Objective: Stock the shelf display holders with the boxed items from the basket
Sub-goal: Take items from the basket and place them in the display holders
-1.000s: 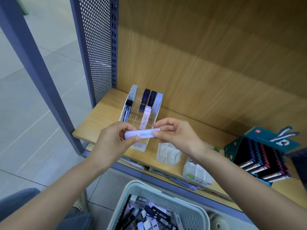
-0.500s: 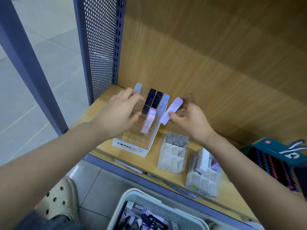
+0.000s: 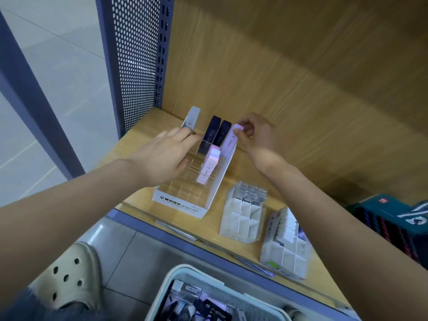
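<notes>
a second ago the lilac box (image 3: pixel 228 142) lay crosswise between both hands, short of the shelf (image 3: pixel 240 181). now it stands tilted in the back right slot of the display holder (image 3: pixel 180 201), beside two dark boxes (image 3: pixel 214 135); seating looks nearly done. right hand (image 3: pixel 253 135) pinches its top end with curled fingertips. left hand (image 3: pixel 162 156) has let go and rests near-straight fingers on the holder's left side, gripping nothing. the basket (image 3: pixel 167 285) below holds more stock.

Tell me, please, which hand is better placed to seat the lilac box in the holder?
Right. The right hand pinches the top of the lilac box at the back-right slot of the holder; the left hand lies flat on its left side.
</notes>
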The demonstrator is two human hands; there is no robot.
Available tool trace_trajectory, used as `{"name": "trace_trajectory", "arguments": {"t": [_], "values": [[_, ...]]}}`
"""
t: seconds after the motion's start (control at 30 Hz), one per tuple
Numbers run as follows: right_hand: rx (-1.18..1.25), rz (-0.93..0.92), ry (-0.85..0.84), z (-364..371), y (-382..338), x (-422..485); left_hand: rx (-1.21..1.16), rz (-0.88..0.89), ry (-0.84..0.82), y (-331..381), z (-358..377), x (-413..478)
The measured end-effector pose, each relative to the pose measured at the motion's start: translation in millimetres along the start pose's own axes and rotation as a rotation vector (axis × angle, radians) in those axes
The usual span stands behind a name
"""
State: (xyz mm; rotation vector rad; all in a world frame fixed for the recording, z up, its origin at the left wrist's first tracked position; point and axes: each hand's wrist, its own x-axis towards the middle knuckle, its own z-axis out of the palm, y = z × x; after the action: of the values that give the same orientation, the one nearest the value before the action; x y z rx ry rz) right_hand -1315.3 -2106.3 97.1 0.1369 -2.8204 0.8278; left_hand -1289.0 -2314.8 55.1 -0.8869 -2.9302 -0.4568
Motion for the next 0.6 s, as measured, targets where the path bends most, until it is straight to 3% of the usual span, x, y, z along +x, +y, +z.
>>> {"name": "trace_trajectory", "arguments": {"t": [0.37, 0.6], "values": [[-0.212, -0.052, -0.059, 2.1, -3.4, -5.6, 0.064, -0.007, -0.015, 8.7, -0.7, 3.2], [-0.506, -0.105, -0.082, -3.0, -7.2, -30.1, 0.173, -0.071, -0.12, 25.6, -17.8, -5.4]]}}
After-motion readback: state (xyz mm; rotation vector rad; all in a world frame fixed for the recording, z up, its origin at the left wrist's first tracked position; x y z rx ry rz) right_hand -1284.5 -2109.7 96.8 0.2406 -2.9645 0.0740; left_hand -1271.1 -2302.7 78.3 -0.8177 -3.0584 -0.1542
